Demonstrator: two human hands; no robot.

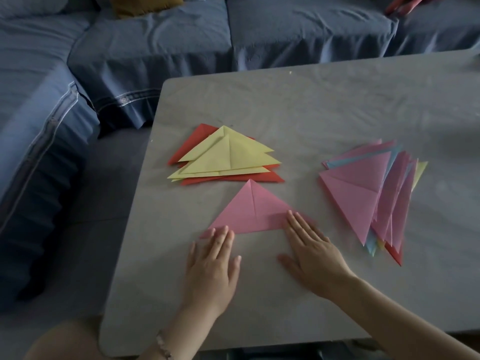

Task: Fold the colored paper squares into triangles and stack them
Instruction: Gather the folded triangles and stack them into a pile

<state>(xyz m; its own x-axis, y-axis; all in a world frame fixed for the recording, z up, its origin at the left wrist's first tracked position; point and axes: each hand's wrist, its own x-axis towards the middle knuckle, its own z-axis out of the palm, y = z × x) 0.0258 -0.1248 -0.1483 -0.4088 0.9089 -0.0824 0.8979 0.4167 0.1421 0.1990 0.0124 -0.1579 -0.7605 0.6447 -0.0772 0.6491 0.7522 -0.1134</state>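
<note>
A pink paper triangle (250, 211) lies flat on the grey table (324, 113), its long edge toward me. My left hand (211, 266) lies flat with straight fingers, the fingertips pressing the triangle's left corner. My right hand (311, 253) also lies flat, its fingertips on the right corner. Behind the pink triangle sits a stack of yellow and red folded triangles (226, 157). To the right lies a fanned pile of mostly pink folded papers (374, 193), with blue, yellow and red edges showing beneath.
A blue sofa (161, 48) wraps around the table's far and left sides. A mustard cushion (145, 5) rests on the sofa at the top. The table's left edge runs close to the sofa seat.
</note>
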